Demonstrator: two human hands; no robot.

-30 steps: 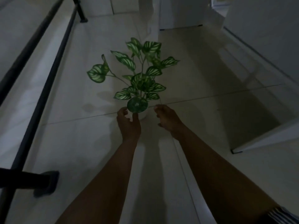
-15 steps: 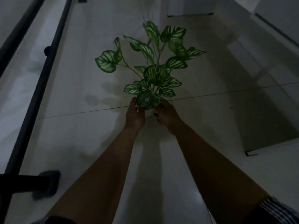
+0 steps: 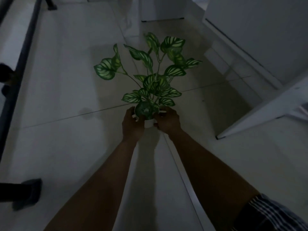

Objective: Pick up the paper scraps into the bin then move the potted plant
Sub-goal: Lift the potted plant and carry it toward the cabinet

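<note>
A potted plant (image 3: 155, 84) with green, white-veined leaves stands in a small white pot (image 3: 149, 123) in the middle of the head view. My left hand (image 3: 132, 125) wraps the pot's left side. My right hand (image 3: 168, 121) wraps its right side. Both hands grip the pot, with both arms stretched forward over the pale tiled floor. The room is dim. No paper scraps and no bin are in view.
A dark metal railing (image 3: 21, 52) runs along the left, with a black foot (image 3: 28, 192) at the lower left. White cabinets or walls (image 3: 260, 39) rise on the right, with a low white edge (image 3: 260, 114) jutting out. A white door or panel (image 3: 161, 9) is at the back.
A second ago my hands were open beside the pot; they have closed on it from both sides. The plant now sits higher and closer in the view.
</note>
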